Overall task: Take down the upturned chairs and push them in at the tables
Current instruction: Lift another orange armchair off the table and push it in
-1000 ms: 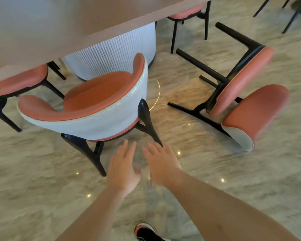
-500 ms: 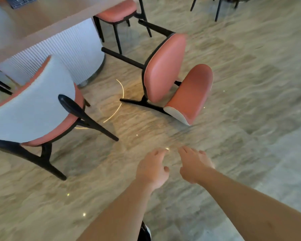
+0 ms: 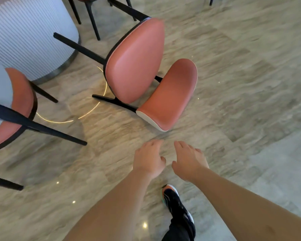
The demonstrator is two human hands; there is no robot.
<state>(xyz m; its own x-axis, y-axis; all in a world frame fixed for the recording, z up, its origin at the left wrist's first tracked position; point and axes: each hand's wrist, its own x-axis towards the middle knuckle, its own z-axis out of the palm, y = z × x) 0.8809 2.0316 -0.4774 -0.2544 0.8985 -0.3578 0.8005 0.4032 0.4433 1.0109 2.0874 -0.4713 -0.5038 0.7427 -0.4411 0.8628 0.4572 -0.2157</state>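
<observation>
A chair (image 3: 135, 61) with a salmon seat and black legs lies tipped over on the marble floor, its curved backrest (image 3: 170, 94) resting on the ground nearest me and its legs pointing left. My left hand (image 3: 149, 159) and my right hand (image 3: 189, 160) hover side by side just short of the backrest, fingers loosely apart, holding nothing and touching nothing. An upright chair (image 3: 12, 108) with a white back stands at the left edge, only partly in view.
The white ribbed table pedestal (image 3: 30, 37) rises at the top left. Black legs of another chair (image 3: 92, 16) show behind it. My shoe (image 3: 176, 202) is on the floor below my hands. Open marble floor spreads to the right.
My view has swung from the upright chair toward the fallen one, which now sits larger and nearer. Both hands have left the upright chair and stretch toward the fallen chair's backrest.
</observation>
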